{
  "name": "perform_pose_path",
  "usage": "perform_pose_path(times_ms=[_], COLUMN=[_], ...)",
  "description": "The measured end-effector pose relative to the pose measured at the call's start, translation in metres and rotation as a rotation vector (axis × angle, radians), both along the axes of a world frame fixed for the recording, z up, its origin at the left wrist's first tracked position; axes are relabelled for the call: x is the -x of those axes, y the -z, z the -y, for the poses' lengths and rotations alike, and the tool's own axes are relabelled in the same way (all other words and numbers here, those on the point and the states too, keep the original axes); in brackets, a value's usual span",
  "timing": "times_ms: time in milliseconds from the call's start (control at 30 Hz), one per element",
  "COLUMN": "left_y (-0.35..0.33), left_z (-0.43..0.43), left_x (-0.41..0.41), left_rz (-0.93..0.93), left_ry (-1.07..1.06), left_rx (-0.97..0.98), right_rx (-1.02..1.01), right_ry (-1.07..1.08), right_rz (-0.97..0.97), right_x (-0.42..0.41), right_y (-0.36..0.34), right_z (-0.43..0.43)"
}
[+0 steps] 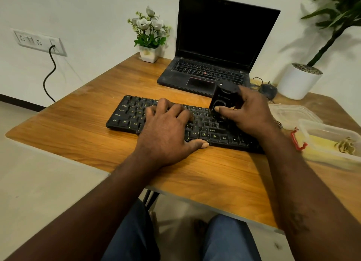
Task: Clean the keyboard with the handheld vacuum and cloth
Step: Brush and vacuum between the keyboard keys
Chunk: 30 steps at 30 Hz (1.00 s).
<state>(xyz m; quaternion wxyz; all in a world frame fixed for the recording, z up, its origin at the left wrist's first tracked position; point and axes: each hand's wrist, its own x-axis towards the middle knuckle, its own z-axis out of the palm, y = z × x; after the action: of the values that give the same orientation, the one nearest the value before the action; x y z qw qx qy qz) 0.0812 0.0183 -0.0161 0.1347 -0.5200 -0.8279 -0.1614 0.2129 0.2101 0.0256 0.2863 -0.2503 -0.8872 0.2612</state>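
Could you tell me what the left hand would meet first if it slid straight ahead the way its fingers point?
The left hand would leave the keyboard, cross bare table, then probably meet the laptop near its front left corner; depth is unclear.

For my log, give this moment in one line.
right hand: grips vacuum, nozzle on keyboard | left hand: flat on keyboard
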Motion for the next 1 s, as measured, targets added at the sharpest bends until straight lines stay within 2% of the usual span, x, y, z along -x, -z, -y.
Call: perform_pose_path(times_ms=[100, 267, 467, 633, 733, 867, 1000], left_y=[0.000, 0.001, 0.001, 0.001, 0.001, 0.001, 0.000], left_z=[-0.001, -0.001, -0.001, -0.001, -0.001, -0.001, -0.001], left_x=[0.000, 0.001, 0.001, 0.000, 0.000, 0.001, 0.001], left_rz=[-0.001, -0.006, -0.013, -0.007, -0.011, -0.012, -0.007], left_ry=[-0.003, 0.000, -0.008, -0.005, -0.006, -0.006, -0.007], left_rx=[0.016, 0.013, 0.021, 0.023, 0.021, 0.026, 0.026], right_rx=[0.015, -0.082, -0.017, -0.125, -0.055, -0.099, -0.104], right_ry=[-0.164, -0.014, -0.179, 0.028, -0.041, -0.177, -0.153], right_rz=[0.086, 0.041, 0.089, -0.009, -0.114, 0.029, 0.085], right_x=[-0.008, -0.004, -0.012, -0.026, -0.026, -0.014, -0.022], right_y=[-0.002, 0.000, -0.002, -0.008, -0.007, -0.003, -0.004], right_z=[0.002, -0.006, 0.000, -0.014, -0.012, 0.000, -0.011])
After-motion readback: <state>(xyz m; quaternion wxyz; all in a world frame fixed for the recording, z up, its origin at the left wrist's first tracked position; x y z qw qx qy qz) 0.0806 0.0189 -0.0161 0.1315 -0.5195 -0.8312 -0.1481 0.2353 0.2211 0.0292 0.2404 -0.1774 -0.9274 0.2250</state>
